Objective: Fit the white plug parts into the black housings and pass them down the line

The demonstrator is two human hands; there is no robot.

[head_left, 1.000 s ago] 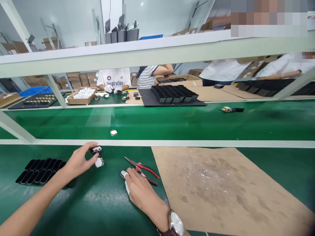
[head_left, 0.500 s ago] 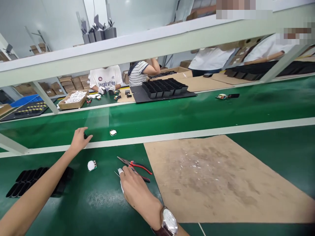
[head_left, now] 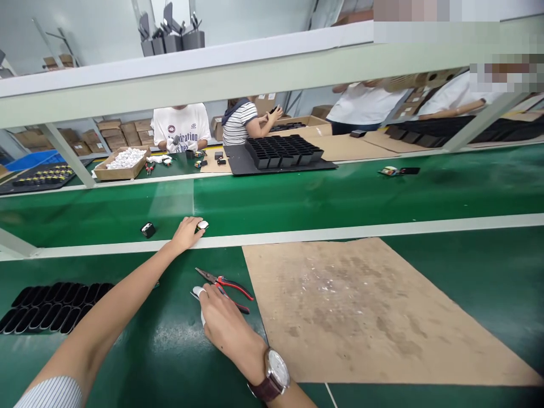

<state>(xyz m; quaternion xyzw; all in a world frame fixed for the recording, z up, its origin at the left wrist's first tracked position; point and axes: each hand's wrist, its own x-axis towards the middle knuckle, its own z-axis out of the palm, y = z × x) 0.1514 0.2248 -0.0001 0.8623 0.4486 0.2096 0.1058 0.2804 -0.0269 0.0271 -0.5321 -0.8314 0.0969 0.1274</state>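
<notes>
On the green belt beyond the white rail, my left hand (head_left: pixel 187 234) has its fingers and thumb closed round a small white-topped circuit board (head_left: pixel 203 225). To its left a small black housing (head_left: pixel 148 229) with something pale inside sits on the belt. My right hand (head_left: pixel 229 323), with white covers on its fingers, is closed round thin metal tweezers (head_left: pixel 194 294), mostly hidden by the fingers. Just beyond it lie red-and-black pliers (head_left: pixel 229 285), partly covered by the hand. My left forearm hides most of another small board on the table.
Rows of black housings (head_left: pixel 42 317) stand at the left. A stained cardboard sheet (head_left: pixel 340 317) covers the right of the table. The white rail (head_left: pixel 297 236) runs between table and belt. Another circuit piece (head_left: pixel 397 171) lies farther right. Co-workers sit across the belt beside a black tray (head_left: pixel 284 153).
My left hand has left the black housing on the belt and moved right to the white-topped circuit board. My right hand stays beside the pliers. The view has shifted slightly.
</notes>
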